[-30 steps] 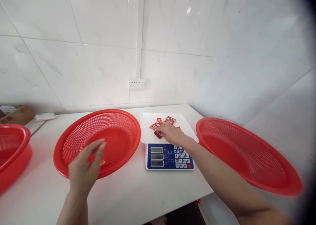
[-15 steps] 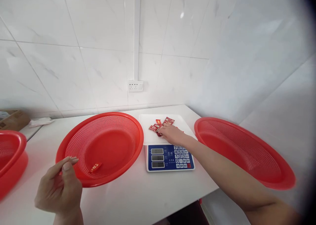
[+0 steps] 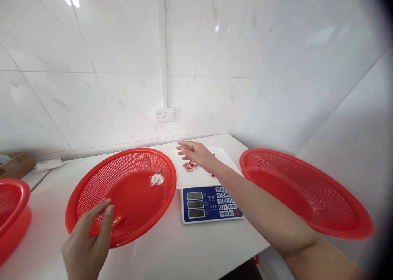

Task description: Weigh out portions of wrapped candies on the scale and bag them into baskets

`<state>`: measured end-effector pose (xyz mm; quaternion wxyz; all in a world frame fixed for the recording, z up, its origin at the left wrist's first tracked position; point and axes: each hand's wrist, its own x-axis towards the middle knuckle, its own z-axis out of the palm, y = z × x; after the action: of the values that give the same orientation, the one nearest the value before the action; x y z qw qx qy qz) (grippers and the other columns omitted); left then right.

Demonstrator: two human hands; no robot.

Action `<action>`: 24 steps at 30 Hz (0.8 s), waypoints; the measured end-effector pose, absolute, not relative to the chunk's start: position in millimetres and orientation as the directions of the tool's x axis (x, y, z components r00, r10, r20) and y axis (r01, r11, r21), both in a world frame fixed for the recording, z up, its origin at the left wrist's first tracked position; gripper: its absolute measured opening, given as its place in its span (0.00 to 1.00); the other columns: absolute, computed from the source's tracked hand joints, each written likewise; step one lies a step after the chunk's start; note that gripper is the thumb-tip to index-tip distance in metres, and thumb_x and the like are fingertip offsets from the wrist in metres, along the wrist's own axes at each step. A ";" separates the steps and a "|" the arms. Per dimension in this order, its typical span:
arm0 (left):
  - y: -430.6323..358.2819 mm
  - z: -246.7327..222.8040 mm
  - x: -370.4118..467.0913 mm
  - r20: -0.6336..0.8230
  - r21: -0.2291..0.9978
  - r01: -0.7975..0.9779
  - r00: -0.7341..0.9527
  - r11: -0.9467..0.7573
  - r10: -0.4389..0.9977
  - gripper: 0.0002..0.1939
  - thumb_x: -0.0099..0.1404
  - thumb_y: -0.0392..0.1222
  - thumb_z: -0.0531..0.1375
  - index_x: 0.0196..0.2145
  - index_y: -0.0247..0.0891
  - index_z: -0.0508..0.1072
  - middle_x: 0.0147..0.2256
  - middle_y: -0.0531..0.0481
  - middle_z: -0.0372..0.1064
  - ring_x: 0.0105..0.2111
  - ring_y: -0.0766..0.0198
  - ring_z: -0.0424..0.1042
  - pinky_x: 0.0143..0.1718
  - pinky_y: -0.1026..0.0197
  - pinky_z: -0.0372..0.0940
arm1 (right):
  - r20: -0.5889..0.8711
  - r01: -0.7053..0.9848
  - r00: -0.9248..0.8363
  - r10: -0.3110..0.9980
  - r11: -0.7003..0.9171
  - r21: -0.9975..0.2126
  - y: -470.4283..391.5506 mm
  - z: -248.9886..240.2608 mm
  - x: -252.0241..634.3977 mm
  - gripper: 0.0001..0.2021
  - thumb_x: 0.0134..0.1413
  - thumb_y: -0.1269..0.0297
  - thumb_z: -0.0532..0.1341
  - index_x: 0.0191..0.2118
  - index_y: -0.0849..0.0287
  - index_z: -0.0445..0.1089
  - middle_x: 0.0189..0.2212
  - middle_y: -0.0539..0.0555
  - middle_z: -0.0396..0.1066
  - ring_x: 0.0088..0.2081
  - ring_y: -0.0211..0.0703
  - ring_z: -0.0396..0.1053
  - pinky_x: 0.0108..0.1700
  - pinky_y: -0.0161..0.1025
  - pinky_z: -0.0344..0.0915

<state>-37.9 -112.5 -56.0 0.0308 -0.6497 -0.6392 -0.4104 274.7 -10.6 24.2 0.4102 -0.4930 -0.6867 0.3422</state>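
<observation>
- Right hand (image 3: 196, 154) is hovering over the tray (image 3: 181, 180), fingers loosely spread; red packets (image 3: 188, 165) are lying near it.
- Left hand (image 3: 89, 237) is curving thumb and forefinger close, contact unclear.
- Blurred packet (image 3: 156, 179) is showing over the basket (image 3: 143, 150), between both hands.
- Right forearm (image 3: 254, 206) is covering scale (image 3: 211, 206) keys.

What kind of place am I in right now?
Probably a small packing or weighing room: a digital scale, red plastic baskets and a tiled wall.
</observation>
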 end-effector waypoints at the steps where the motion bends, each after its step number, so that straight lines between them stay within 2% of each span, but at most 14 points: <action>1: -114.3 -50.9 -26.8 0.539 0.483 0.857 -0.127 -0.182 0.832 0.16 0.62 0.51 0.54 0.45 0.46 0.69 0.41 0.50 0.75 0.30 0.61 0.75 0.26 0.62 0.71 | 0.237 0.328 -0.130 0.963 0.267 -0.906 -13.9 23.4 277.2 0.17 0.59 0.63 0.54 0.53 0.58 0.65 0.47 0.57 0.71 0.41 0.38 0.72 0.40 0.37 0.69; 4: -118.6 -46.0 -0.3 0.380 0.408 0.874 0.101 -0.265 0.919 0.19 0.61 0.53 0.54 0.48 0.49 0.69 0.45 0.52 0.73 0.42 0.58 0.74 0.31 0.62 0.72 | 0.260 0.389 0.005 0.966 0.238 -0.890 -33.0 5.4 295.9 0.14 0.57 0.63 0.55 0.47 0.59 0.69 0.42 0.56 0.74 0.39 0.40 0.72 0.41 0.40 0.69; 6: -120.7 -49.4 10.4 0.275 0.336 0.893 0.211 -0.299 0.938 0.20 0.62 0.53 0.53 0.50 0.50 0.69 0.45 0.51 0.73 0.42 0.57 0.74 0.32 0.62 0.71 | 0.313 0.491 0.096 0.945 0.229 -0.840 -50.4 -16.2 314.4 0.12 0.57 0.61 0.54 0.44 0.57 0.70 0.41 0.55 0.74 0.41 0.43 0.72 0.42 0.42 0.69; 9: -121.8 -55.2 19.4 0.205 0.276 0.925 0.209 -0.262 0.956 0.19 0.65 0.52 0.49 0.49 0.49 0.71 0.43 0.50 0.75 0.38 0.58 0.76 0.27 0.63 0.70 | 0.427 0.709 0.124 0.896 0.221 -0.669 -75.1 -48.7 341.7 0.13 0.58 0.62 0.52 0.44 0.56 0.70 0.43 0.56 0.73 0.45 0.47 0.70 0.47 0.47 0.66; 11: -120.4 -56.1 23.2 0.170 0.262 0.938 0.185 -0.225 0.968 0.20 0.66 0.51 0.47 0.49 0.48 0.70 0.43 0.48 0.75 0.37 0.58 0.76 0.25 0.64 0.69 | 0.497 0.774 0.147 0.855 0.213 -0.596 -87.9 -63.9 355.0 0.14 0.58 0.62 0.51 0.43 0.56 0.71 0.43 0.57 0.73 0.47 0.48 0.68 0.48 0.49 0.65; 14: -115.5 -54.3 28.9 0.135 0.253 0.947 0.171 -0.201 0.976 0.21 0.66 0.51 0.46 0.52 0.46 0.67 0.42 0.46 0.74 0.37 0.58 0.75 0.24 0.63 0.68 | 0.560 0.786 0.179 0.809 0.225 -0.575 -103.9 -78.1 366.1 0.14 0.59 0.61 0.51 0.42 0.57 0.71 0.41 0.58 0.74 0.45 0.48 0.70 0.47 0.48 0.66; 17: -110.2 -49.2 39.9 0.165 0.248 0.948 0.160 -0.198 0.973 0.21 0.66 0.50 0.45 0.53 0.44 0.66 0.41 0.45 0.74 0.38 0.57 0.75 0.25 0.62 0.69 | 0.601 0.765 0.187 0.777 0.269 -0.586 -119.0 -93.3 371.1 0.13 0.59 0.60 0.51 0.41 0.57 0.71 0.38 0.58 0.75 0.41 0.47 0.72 0.43 0.46 0.68; 20: -106.3 -37.1 62.7 0.200 0.249 0.936 0.200 -0.247 0.959 0.21 0.66 0.49 0.46 0.52 0.43 0.66 0.44 0.45 0.72 0.43 0.56 0.73 0.34 0.59 0.70 | 0.625 0.727 0.235 0.745 0.292 -0.622 -133.2 -118.6 375.7 0.12 0.59 0.60 0.52 0.41 0.56 0.70 0.36 0.57 0.75 0.38 0.47 0.73 0.40 0.44 0.70; 24: -92.7 -15.1 111.0 0.150 0.275 0.870 0.382 -0.410 0.912 0.19 0.66 0.47 0.48 0.52 0.42 0.65 0.50 0.46 0.68 0.51 0.57 0.67 0.46 0.56 0.65 | 0.645 0.692 0.296 0.705 0.307 -0.653 -148.2 -156.5 383.7 0.09 0.58 0.61 0.54 0.41 0.55 0.68 0.33 0.57 0.74 0.32 0.46 0.73 0.33 0.41 0.71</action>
<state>111.0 -92.7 -15.1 -0.0754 -0.8279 -0.5379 -0.1396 383.7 -148.2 -156.5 0.5489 -0.5888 -0.5933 0.0056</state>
